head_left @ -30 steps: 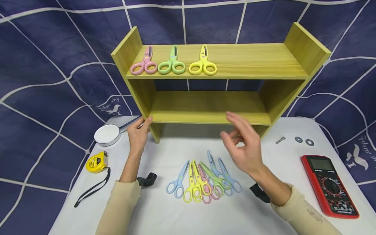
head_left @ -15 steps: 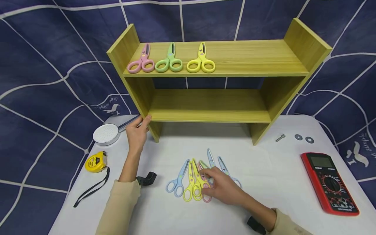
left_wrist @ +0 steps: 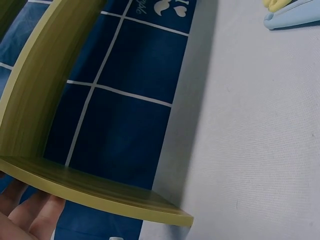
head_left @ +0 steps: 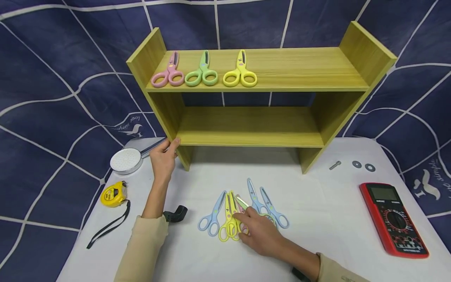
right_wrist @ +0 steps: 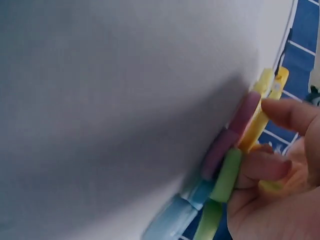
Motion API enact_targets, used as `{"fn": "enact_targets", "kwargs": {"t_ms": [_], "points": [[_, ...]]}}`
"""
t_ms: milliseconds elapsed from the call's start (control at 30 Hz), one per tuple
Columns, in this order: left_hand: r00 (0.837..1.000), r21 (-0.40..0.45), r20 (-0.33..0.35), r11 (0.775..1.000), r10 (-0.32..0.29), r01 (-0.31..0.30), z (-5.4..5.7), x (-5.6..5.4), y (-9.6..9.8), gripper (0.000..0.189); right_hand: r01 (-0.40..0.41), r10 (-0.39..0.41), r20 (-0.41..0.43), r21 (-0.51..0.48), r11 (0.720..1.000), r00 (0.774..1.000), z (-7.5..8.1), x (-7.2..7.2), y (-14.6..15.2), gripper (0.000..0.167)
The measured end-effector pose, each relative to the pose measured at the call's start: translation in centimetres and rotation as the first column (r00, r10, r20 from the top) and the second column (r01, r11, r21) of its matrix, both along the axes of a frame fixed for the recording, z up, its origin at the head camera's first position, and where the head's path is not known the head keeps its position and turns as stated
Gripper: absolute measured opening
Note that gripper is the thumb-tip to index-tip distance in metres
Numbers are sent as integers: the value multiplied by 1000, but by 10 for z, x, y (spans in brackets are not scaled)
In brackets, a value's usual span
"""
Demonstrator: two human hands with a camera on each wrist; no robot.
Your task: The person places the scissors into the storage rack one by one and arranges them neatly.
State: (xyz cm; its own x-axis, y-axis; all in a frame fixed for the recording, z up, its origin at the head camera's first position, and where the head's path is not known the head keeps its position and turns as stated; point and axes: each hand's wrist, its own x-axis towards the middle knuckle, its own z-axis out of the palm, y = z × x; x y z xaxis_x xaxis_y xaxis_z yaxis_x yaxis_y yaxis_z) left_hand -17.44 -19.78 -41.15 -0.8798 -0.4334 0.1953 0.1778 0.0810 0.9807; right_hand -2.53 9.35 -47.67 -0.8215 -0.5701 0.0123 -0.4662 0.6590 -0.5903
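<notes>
My left hand (head_left: 163,161) grips the left side panel of the wooden shelf (head_left: 253,137), thumb at the front edge; its fingers (left_wrist: 37,210) lie along the panel's outer face. Over the pile on the table, my right hand (head_left: 262,233) pinches a pair of yellow scissors (head_left: 233,203) near the handles. Its thumb and fingers curl beside the yellow handle (right_wrist: 256,129) in the right wrist view. Around it lie blue scissors (head_left: 213,215), more yellow scissors (head_left: 227,219), and partly hidden green scissors (head_left: 241,202) and pink ones. Pink scissors (head_left: 171,71), green scissors (head_left: 203,70) and yellow scissors (head_left: 241,71) rest on the upper shelf.
At left are a shower head (head_left: 125,160) and a yellow tape measure (head_left: 114,194) with a black strap. A bolt (head_left: 335,165), two washers (head_left: 356,164) and a red multimeter (head_left: 394,221) lie at right. Blue gridded cloth hangs behind.
My right hand has come down from before the shelf's right side onto the scissors pile. A pair of yellow scissors has shifted slightly left under it. The left hand keeps its place.
</notes>
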Motion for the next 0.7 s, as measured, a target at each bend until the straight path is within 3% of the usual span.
{"fn": "enact_targets", "kwargs": {"t_ms": [133,233,400,500,600,700], "points": [[1000,0,11,1000,-1,1,1,0,0,31,-59,58,-38,-20,998,998,3,-3,3,55],[1000,4,19,1000,-1,0,2,0,-1,32,-115,115,-12,-50,992,993,5,-7,8,57],[1000,29,13,999,-23,23,2,1,-1,33,-210,213,61,-45,977,975,7,-9,13,45],[999,44,14,999,-31,30,2,1,0,33,-232,234,41,-48,972,971,11,-8,15,42],[999,51,13,998,-35,34,3,1,0,33,-221,220,-20,-89,971,975,24,-9,18,44],[1000,50,8,998,-30,29,2,1,-1,33,-193,181,-96,-138,971,979,48,-11,24,47]]}}
